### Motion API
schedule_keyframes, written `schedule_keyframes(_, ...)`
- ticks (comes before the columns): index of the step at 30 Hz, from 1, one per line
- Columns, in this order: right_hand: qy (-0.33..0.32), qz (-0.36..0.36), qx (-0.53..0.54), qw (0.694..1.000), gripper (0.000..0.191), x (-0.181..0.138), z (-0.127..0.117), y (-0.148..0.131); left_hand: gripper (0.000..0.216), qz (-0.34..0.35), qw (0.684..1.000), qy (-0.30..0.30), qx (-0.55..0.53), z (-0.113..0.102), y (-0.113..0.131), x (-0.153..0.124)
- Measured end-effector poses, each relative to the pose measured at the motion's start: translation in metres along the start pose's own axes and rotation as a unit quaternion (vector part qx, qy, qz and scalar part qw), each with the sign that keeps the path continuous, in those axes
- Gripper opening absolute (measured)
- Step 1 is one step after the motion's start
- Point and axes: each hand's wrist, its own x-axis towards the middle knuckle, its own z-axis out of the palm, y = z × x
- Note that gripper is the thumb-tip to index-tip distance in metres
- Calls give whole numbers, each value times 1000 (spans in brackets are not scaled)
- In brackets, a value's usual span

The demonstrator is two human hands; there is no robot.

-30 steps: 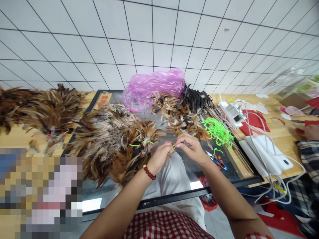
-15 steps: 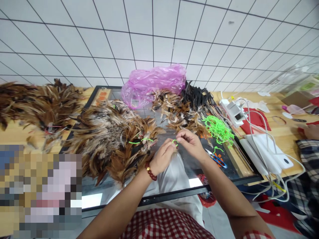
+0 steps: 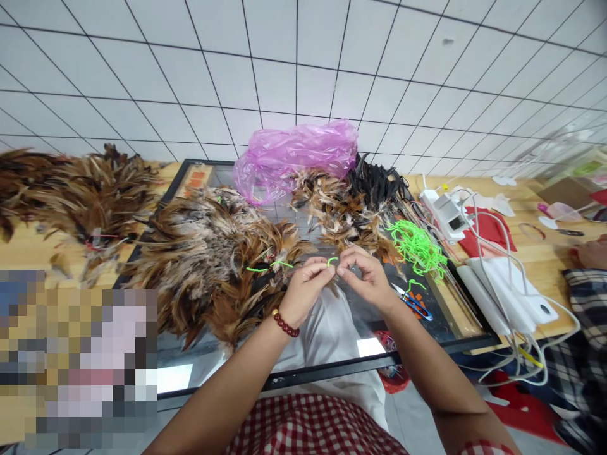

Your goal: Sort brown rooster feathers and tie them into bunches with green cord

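Observation:
A short bright green string (image 3: 332, 260) curves up between my hands above the glass-topped table. My left hand (image 3: 308, 284), with a dark red bead bracelet at the wrist, pinches it between thumb and fingers. Thumb and forefinger of my right hand (image 3: 364, 277) meet at the string's other side, close against the left fingertips. Below the fingers a bit of brown feather shows; most of it is hidden. To the left spreads a big heap of brown feathers (image 3: 203, 246) with green strings lying on it. A tangle of green string (image 3: 417, 246) lies to the right.
Blue-handled scissors (image 3: 415, 304) lie right of my right hand. Behind are more feathers (image 3: 332, 202), black feathers (image 3: 379, 183) and a pink plastic bag (image 3: 298, 158). White cables and a power strip (image 3: 446, 215) sit at right, near another person's plaid sleeve (image 3: 588, 303).
My left hand has turned slightly and its thumb now shows along the top. My right fingers have come down against the left fingertips at the green string.

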Motion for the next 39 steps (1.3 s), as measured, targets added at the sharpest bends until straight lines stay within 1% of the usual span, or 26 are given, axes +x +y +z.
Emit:
schedule_keyframes(2, -3, -3, -2, 1000, 14, 0, 0, -1, 15, -35, 997, 28, -67, 0, 0, 1)
schedule_keyframes(4, -10, -13, -7, 1000, 11, 0, 2, 0, 16, -49, 992, 39, -110, 0, 1, 1)
schedule_keyframes(5, -12, -24, -13, 1000, 15, -1, 3, 0, 15, -50, 991, 43, -120, 1, 2, 1)
schedule_keyframes(7, -11, -51, -44, 998, 29, -4, 6, 2, 14, -54, 989, 48, -130, 1, 3, 1)
schedule_keyframes(8, -4, -66, -68, 995, 32, -5, 8, 4, 14, -59, 988, 50, -135, 1, 3, 1)
schedule_keyframes(12, 40, -119, -139, 982, 16, -12, 15, 9, 14, -85, 980, 50, -173, 2, 3, 1)
schedule_keyframes(14, 55, -142, -151, 977, 16, -13, 17, 9, 12, -76, 981, 51, -171, 2, 3, 0)
schedule_keyframes(17, 69, -162, -169, 970, 17, -13, 18, 7, 7, -22, 993, 53, -104, 3, 4, -2)
schedule_keyframes(19, 75, -155, -177, 969, 18, -12, 19, 4, 6, 18, 997, 44, -55, 3, 5, -4)
schedule_keyframes(21, 87, -141, -172, 971, 18, -12, 19, 2, 7, 27, 998, 37, -50, 3, 6, -4)
schedule_keyframes(23, 94, -136, -155, 974, 19, -11, 19, -1, 7, 4, 995, 40, -96, 4, 7, -4)
schedule_keyframes(26, 81, -130, -121, 981, 20, -10, 16, -4, 11, -45, 984, 38, -171, 3, 8, -2)
schedule_keyframes(31, 74, -100, -56, 991, 18, -9, 12, -7, 17, -91, 972, -16, -218, -1, 8, -1)
schedule_keyframes(36, 96, -74, -26, 992, 13, -9, 12, -6, 18, -91, 973, -29, -209, 1, 7, -2)
schedule_keyframes(39, 115, -83, -35, 989, 12, -9, 13, -6, 17, -70, 981, -19, -177, 1, 7, -3)
